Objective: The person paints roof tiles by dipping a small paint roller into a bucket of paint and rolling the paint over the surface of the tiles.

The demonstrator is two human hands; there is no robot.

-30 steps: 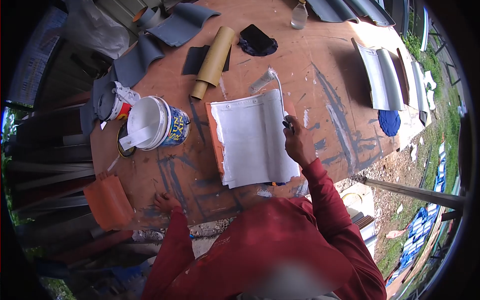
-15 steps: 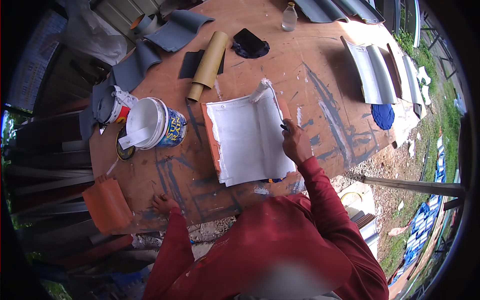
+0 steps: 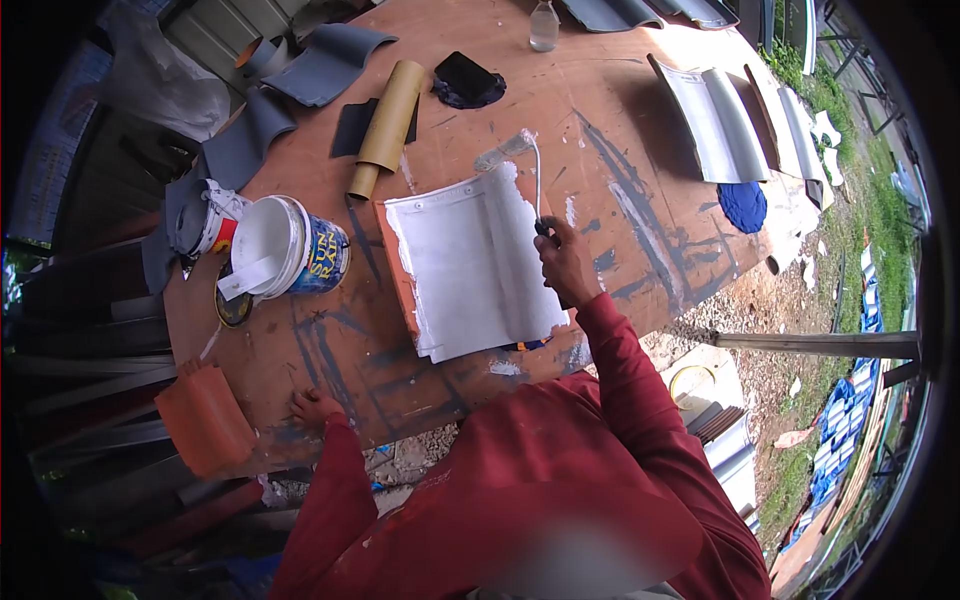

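Observation:
My right hand [image 3: 568, 264] is closed around the dark handle of a paint roller [image 3: 505, 151]. The roller's head is at the far edge of a curved roof tile [image 3: 462, 268]; I cannot tell whether it touches. White paint covers most of the tile's top, while bare orange-brown shows along its left side. My left hand [image 3: 317, 408] rests on the table near its front edge, fingers apart, holding nothing. To that hand's left lies an unpainted orange tile piece [image 3: 206, 420].
A white paint bucket [image 3: 322, 256] stands left of the tile on the wooden table [image 3: 300, 345]. Beyond are a cardboard tube [image 3: 392, 118], a phone [image 3: 466, 76] and a clear bottle [image 3: 544, 26]. White tiles [image 3: 712, 120] and a blue blob [image 3: 742, 207] lie right.
The roller has moved from the tile's far right corner to past its far edge, and its head has turned more sideways. My left hand stays on the table. The view has shifted slightly.

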